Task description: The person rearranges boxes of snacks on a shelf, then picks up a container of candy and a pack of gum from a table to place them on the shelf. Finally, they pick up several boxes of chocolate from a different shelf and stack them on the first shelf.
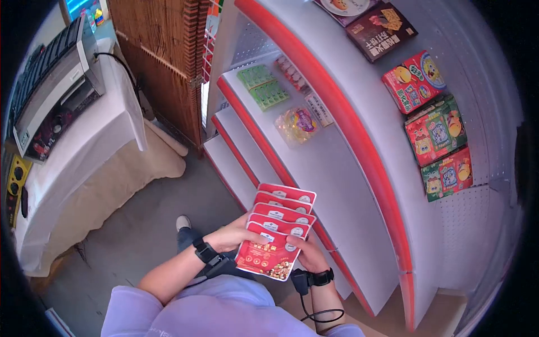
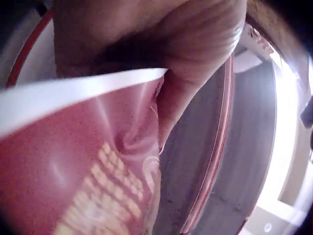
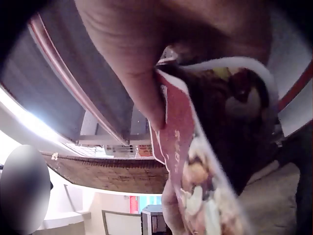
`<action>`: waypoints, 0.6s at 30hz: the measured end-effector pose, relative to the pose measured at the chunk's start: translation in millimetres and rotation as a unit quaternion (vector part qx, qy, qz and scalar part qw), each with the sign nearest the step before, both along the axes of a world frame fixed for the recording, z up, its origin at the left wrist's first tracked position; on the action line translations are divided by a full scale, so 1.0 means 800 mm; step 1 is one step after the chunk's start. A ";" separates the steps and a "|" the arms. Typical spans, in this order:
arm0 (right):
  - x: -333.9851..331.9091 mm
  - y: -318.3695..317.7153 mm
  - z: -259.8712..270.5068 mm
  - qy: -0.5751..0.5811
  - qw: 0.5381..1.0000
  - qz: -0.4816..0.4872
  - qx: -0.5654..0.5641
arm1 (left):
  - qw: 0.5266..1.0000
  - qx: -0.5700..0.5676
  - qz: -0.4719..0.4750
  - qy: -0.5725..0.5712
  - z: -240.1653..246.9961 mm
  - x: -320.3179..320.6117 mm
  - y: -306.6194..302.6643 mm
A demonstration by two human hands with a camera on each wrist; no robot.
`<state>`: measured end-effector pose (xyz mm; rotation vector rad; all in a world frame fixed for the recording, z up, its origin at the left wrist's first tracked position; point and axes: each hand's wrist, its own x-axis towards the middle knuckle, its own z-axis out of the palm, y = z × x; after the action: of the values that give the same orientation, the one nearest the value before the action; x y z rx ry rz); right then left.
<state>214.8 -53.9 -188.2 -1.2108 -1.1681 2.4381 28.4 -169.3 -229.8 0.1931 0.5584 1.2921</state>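
Several red snack pouches (image 1: 270, 247) with nuts pictured on the front are fanned out before the person's body. My left hand (image 1: 231, 236) grips the left edges of the stack, its thumb lying over the front pouch. On the opposite side, my right hand (image 1: 310, 255) pinches the edges, thumb on the front. The left wrist view shows a red pouch (image 2: 63, 152) close up below the left hand (image 2: 195, 39). From the right wrist, the nut-printed pouch (image 3: 195, 181) stands edge-on beside the right thumb, with the pouches behind it mostly hidden.
A white tiered shelf (image 1: 342, 168) with red edges stands right in front. Snack boxes (image 1: 438, 129) line its upper level; green packs (image 1: 263, 86) and a clear bag of sweets (image 1: 297, 126) lie lower down. At left is a cloth-covered table (image 1: 112, 126) with a machine (image 1: 62, 84).
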 end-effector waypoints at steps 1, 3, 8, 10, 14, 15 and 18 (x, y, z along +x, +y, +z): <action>0.002 -0.004 0.000 -0.020 0.998 -0.048 0.019 | 0.998 0.030 0.000 0.049 -0.001 0.002 0.008; 0.015 0.002 -0.010 -0.025 0.996 -0.079 0.036 | 0.979 0.104 -0.010 0.177 -0.015 0.009 0.030; 0.025 0.056 -0.009 0.007 0.967 -0.204 0.151 | 0.853 0.141 -0.040 0.501 0.004 -0.004 0.118; 0.017 0.106 -0.017 0.009 0.950 -0.244 0.195 | 0.832 0.105 0.044 0.543 0.013 0.005 0.144; -0.018 0.219 -0.039 0.056 0.908 -0.269 0.317 | 0.792 0.084 0.177 0.579 0.027 0.012 0.133; -0.030 0.237 -0.042 0.051 0.907 -0.269 0.319 | 0.787 0.090 0.163 0.588 0.024 0.018 0.129; -0.050 0.280 -0.053 0.044 0.896 -0.296 0.327 | 0.607 0.147 0.186 0.758 0.002 0.036 0.139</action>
<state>174.7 169.7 -230.3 -1.0183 -1.2131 1.4615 57.5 -58.5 -228.3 1.6376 1.9029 1.3607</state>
